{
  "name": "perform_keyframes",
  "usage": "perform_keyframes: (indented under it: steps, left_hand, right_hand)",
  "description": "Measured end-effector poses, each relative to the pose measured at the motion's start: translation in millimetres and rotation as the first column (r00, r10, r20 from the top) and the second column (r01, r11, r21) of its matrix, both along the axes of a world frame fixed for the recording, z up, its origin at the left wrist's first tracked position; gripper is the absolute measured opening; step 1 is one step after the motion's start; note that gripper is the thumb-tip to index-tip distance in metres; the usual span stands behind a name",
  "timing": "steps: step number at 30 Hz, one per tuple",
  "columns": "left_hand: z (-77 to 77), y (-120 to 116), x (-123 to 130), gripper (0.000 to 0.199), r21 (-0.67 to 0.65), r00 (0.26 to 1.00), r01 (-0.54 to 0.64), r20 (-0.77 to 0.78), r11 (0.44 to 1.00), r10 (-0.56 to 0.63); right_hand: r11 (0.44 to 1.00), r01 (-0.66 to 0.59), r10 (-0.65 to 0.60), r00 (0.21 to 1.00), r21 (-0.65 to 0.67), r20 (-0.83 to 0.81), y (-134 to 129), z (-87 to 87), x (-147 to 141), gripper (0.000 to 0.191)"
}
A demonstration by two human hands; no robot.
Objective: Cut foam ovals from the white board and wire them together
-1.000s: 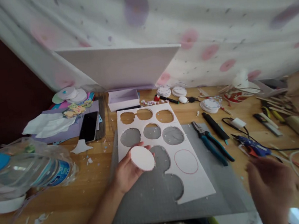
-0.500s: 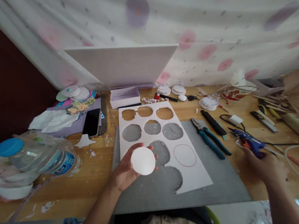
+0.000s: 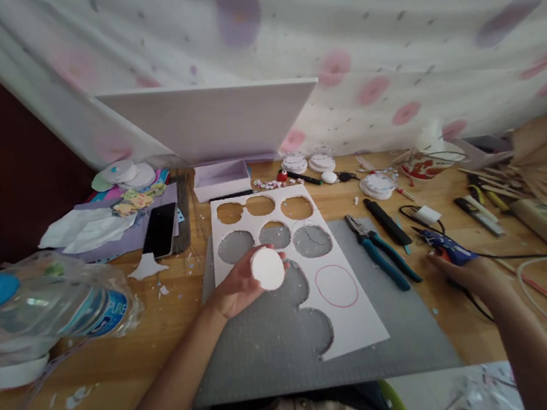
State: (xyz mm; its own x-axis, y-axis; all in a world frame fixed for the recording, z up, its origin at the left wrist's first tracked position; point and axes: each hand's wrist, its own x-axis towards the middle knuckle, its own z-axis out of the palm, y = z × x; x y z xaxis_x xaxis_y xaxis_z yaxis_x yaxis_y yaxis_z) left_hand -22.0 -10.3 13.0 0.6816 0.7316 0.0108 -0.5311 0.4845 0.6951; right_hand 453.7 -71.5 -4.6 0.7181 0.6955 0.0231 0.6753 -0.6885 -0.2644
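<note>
My left hand (image 3: pixel 238 289) holds a white foam disc (image 3: pixel 268 269) by its edge, its flat face toward me, above a white foam board sheet (image 3: pixel 347 323). Several round holes are cut in the sheet, and a red circle outline is drawn near its right edge. The sheet lies partly on a grey cutting mat (image 3: pixel 254 362). At the right, the fingers of my right hand (image 3: pixel 472 278) are wrapped round a blue hot glue gun (image 3: pixel 454 251), whose nozzle points up and left. Its handle is mostly hidden by the hand.
Pliers (image 3: pixel 384 257) and a black cutter (image 3: pixel 387 222) lie right of the sheet. A plastic bottle (image 3: pixel 79 304) and phone (image 3: pixel 160 230) are on the left. Behind stand a white box (image 3: pixel 221 181) and a leaning white board (image 3: pixel 222 121). Cables run along the right side.
My left hand has raised the disc and carried it slightly right, farther from me. My right hand has closed further round the glue gun and shifted it slightly up and left.
</note>
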Motion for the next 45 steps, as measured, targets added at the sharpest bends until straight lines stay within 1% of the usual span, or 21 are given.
perform_keyframes:
  steps: [2, 4, 7, 8, 9, 10, 12, 13, 14, 15, 17, 18, 19, 20, 22, 26, 28, 30, 33, 36, 45]
  left_hand:
    - [-1.0, 8, 5, 0.069, 0.012, 1.0, 0.023, 0.011, 1.0, -0.023]
    - [-1.2, 15, 9, 0.068, 0.016, 0.999, 0.046, 0.018, 0.999, -0.046]
    - [-1.2, 23, 13, 0.068, 0.014, 0.998, 0.056, 0.01, 0.998, -0.056]
    - [-1.4, 25, 14, 0.068, 0.011, 0.998, 0.057, 0.006, 0.998, -0.057]
    - [-1.7, 27, 15, 0.067, 0.008, 0.998, 0.06, 0.002, 0.998, -0.06]
    - [-2.1, 28, 16, 0.067, 0.006, 0.998, 0.064, -0.003, 0.998, -0.064]
    - [-3.5, 31, 17, 0.068, 0.002, 0.998, 0.068, -0.018, 0.998, -0.068]
    - [-4.3, 31, 18, 0.068, 0.0, 0.997, 0.067, -0.029, 0.998, -0.067]
    - [-5.3, 31, 19, 0.069, -0.002, 0.997, 0.063, -0.042, 0.998, -0.063]
    - [-6.4, 31, 20, 0.069, -0.008, 0.997, 0.06, -0.056, 0.998, -0.06]
    - [-8.7, 29, 20, 0.071, -0.023, 0.996, 0.054, -0.076, 0.998, -0.056]
    - [-9.9, 28, 21, 0.072, -0.034, 0.995, 0.051, -0.079, 0.998, -0.053]
    - [-11.0, 27, 21, 0.073, -0.047, 0.996, 0.048, -0.078, 0.998, -0.051]
    - [-12.0, 27, 22, 0.074, -0.06, 0.996, 0.046, -0.077, 0.997, -0.051]
    - [-13.1, 26, 22, 0.074, -0.077, 0.996, 0.041, -0.077, 0.996, -0.047]
    - [-11.6, 28, 23, 0.075, -0.069, 0.995, 0.024, -0.096, 0.997, -0.03]
    - [-10.0, 29, 23, 0.076, -0.065, 0.994, 0.02, -0.108, 0.998, -0.027]
    - [-8.8, 30, 23, 0.076, -0.067, 0.992, 0.014, -0.121, 0.998, -0.023]
    - [-8.6, 31, 24, 0.075, -0.074, 0.992, 0.0, -0.126, 0.997, -0.009]
    - [-9.5, 31, 24, 0.075, -0.07, 0.993, -0.005, -0.12, 0.998, -0.004]
    - [-11.2, 30, 25, 0.076, -0.056, 0.992, 0.0, -0.126, 0.998, -0.007]
  right_hand:
    - [0.999, 0.029, -0.03, 0.994, -0.016, -0.105, 2, 1.8, 1, 0.043]
    - [0.998, 0.068, -0.066, 0.98, 0.007, -0.186, 0, 10.1, -1, 0.036]
    - [0.981, 0.156, -0.124, 0.961, 0.113, -0.249, -10, 38.2, -15, 0.026]
    - [0.961, 0.209, -0.155, 0.95, 0.182, -0.272, -14, 50.5, -24, 0.024]
    - [0.913, 0.294, -0.175, 0.907, 0.281, -0.383, -17, 63.0, -36, 0.026]
    - [0.892, 0.319, -0.149, 0.876, 0.319, -0.459, -18, 74.5, -49, 0.026]
    - [0.855, 0.337, -0.098, 0.852, 0.395, -0.514, -17, 90.4, -80, 0.029]
    - [0.845, 0.294, -0.019, 0.852, 0.446, -0.524, -13, 93.4, -98, 0.032]
    - [0.836, 0.228, 0.068, 0.86, 0.5, -0.505, -8, 92.9, -116, 0.033]
    - [0.809, 0.144, 0.173, 0.868, 0.57, -0.466, -2, 89.2, -134, 0.034]
    - [0.71, -0.019, 0.369, 0.861, 0.704, -0.349, 13, 75.6, -171, 0.04]
    - [0.659, -0.088, 0.448, 0.843, 0.747, -0.297, 20, 67.4, -188, 0.042]
    - [0.63, -0.15, 0.51, 0.82, 0.762, -0.26, 26, 59.3, -203, 0.039]
    - [0.597, -0.207, 0.556, 0.803, 0.775, -0.214, 31, 51.8, -216, 0.037]
    - [0.574, -0.269, 0.586, 0.795, 0.774, -0.159, 37, 39.8, -235, 0.036]
    - [0.524, -0.319, 0.588, 0.806, 0.79, -0.065, 36, 26.2, -243, 0.035]
    - [0.527, -0.311, 0.567, 0.822, 0.791, -0.054, 33, 22.1, -242, 0.034]
    - [0.553, -0.302, 0.555, 0.828, 0.776, -0.074, 30, 18.3, -241, 0.032]
    - [0.593, -0.303, 0.566, 0.816, 0.746, -0.118, 29, 12.8, -243, 0.032]
    - [0.614, -0.298, 0.572, 0.806, 0.731, -0.152, 28, 9.7, -245, 0.033]
    - [0.588, -0.371, 0.598, 0.797, 0.719, -0.078, 26, 9.1, -249, 0.03]
